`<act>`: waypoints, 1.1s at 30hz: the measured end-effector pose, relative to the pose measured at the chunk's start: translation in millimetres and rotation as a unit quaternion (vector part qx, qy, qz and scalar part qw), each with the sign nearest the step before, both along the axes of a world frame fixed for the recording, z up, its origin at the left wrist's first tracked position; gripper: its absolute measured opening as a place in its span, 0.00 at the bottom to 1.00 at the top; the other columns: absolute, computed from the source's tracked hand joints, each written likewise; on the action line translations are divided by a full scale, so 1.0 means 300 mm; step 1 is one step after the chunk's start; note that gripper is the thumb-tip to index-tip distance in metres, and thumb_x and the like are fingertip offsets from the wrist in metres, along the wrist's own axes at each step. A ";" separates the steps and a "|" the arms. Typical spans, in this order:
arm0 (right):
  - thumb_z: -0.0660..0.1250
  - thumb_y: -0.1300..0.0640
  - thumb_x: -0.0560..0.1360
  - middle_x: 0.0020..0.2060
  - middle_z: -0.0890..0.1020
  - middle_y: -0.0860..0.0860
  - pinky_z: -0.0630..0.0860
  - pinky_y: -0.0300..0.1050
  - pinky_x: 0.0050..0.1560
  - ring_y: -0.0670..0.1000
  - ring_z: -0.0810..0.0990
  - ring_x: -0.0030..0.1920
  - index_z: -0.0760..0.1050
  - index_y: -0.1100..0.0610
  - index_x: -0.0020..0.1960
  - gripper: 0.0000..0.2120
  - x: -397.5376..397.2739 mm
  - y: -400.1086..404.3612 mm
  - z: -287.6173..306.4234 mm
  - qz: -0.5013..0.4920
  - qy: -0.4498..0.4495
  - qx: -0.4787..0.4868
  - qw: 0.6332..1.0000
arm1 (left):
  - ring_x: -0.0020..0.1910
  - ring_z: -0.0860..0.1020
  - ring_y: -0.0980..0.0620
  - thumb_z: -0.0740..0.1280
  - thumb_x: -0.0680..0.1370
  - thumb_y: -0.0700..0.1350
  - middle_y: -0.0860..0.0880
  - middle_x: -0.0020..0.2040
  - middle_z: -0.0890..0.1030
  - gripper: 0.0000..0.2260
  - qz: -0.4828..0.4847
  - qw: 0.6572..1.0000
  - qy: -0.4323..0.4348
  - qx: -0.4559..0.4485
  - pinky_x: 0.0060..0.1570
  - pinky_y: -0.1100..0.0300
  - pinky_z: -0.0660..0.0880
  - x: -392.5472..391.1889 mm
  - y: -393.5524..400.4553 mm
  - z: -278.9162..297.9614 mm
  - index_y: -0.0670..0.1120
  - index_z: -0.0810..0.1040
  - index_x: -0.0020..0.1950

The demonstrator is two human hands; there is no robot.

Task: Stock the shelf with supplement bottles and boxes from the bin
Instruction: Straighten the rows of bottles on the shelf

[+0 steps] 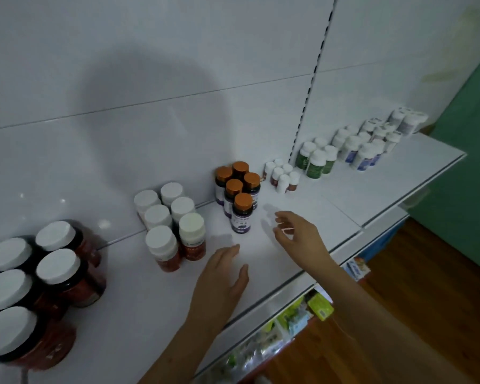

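On the white metal shelf (302,212), the dark copper-capped bottles (237,189) are seen at 12 o'clock; their purple labels are too blurred to be read. Nothing is held: left hand (222,278) flat, right hand (297,234) loosely spread. Large white-lidded jars (25,286) are cut off at 9 o'clock.

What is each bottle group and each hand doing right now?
Large dark white-lidded jars: upright, capped.
Orange-labelled white-capped bottles: upright, clustered.
Copper-capped dark bottles: upright, in rows.
Left hand: open, empty.
Right hand: open, empty, beside the front copper-capped bottle.
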State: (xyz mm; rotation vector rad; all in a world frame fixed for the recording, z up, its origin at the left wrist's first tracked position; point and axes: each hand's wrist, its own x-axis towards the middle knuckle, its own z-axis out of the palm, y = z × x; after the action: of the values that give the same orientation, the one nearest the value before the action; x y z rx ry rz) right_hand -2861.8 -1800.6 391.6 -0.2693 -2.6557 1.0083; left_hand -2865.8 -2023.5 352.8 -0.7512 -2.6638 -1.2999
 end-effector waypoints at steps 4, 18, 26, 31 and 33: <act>0.68 0.52 0.78 0.61 0.78 0.51 0.71 0.34 0.56 0.45 0.76 0.53 0.71 0.57 0.70 0.22 -0.127 0.083 -0.029 0.036 -0.006 -0.018 0.999 | 0.68 0.68 0.50 0.68 0.78 0.48 0.47 0.69 0.70 0.27 0.071 0.997 -0.027 0.004 0.69 0.58 0.67 -0.102 0.170 -0.022 0.43 0.65 0.75; 0.69 0.57 0.77 0.53 0.79 0.48 0.74 0.45 0.51 0.48 0.75 0.50 0.75 0.56 0.62 0.15 -0.431 0.227 -0.164 0.256 0.032 -0.055 0.965 | 0.49 0.71 0.56 0.73 0.75 0.51 0.52 0.51 0.78 0.13 0.247 0.965 0.020 -0.090 0.50 0.63 0.67 -0.211 0.310 -0.031 0.47 0.78 0.56; 0.67 0.50 0.79 0.58 0.74 0.43 0.72 0.35 0.55 0.40 0.73 0.54 0.72 0.53 0.69 0.20 -0.371 0.297 -0.126 0.265 0.032 -0.070 0.961 | 0.53 0.73 0.60 0.67 0.77 0.59 0.55 0.54 0.72 0.19 0.274 0.961 0.010 -0.035 0.53 0.63 0.71 -0.149 0.282 0.007 0.51 0.75 0.62; 0.63 0.49 0.78 0.48 0.80 0.44 0.75 0.37 0.46 0.42 0.77 0.47 0.78 0.53 0.56 0.11 -0.308 0.503 -0.066 0.166 0.146 -0.028 0.975 | 0.44 0.73 0.54 0.60 0.80 0.49 0.51 0.45 0.74 0.10 0.211 0.962 0.161 -0.069 0.45 0.61 0.71 -0.053 0.395 0.066 0.44 0.77 0.48; 0.67 0.55 0.78 0.50 0.80 0.47 0.75 0.42 0.48 0.47 0.78 0.50 0.77 0.55 0.58 0.10 -0.319 0.570 -0.060 0.118 0.141 -0.010 0.983 | 0.50 0.75 0.54 0.61 0.80 0.48 0.49 0.50 0.78 0.11 0.145 0.970 0.176 -0.080 0.52 0.67 0.71 -0.078 0.500 0.064 0.43 0.79 0.54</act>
State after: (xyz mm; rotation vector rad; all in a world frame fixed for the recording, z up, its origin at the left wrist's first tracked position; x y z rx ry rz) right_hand -2957.5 -1629.6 373.7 0.1771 -2.4572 1.0538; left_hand -2889.2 -1873.5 371.9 -0.5203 -2.4863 -0.8044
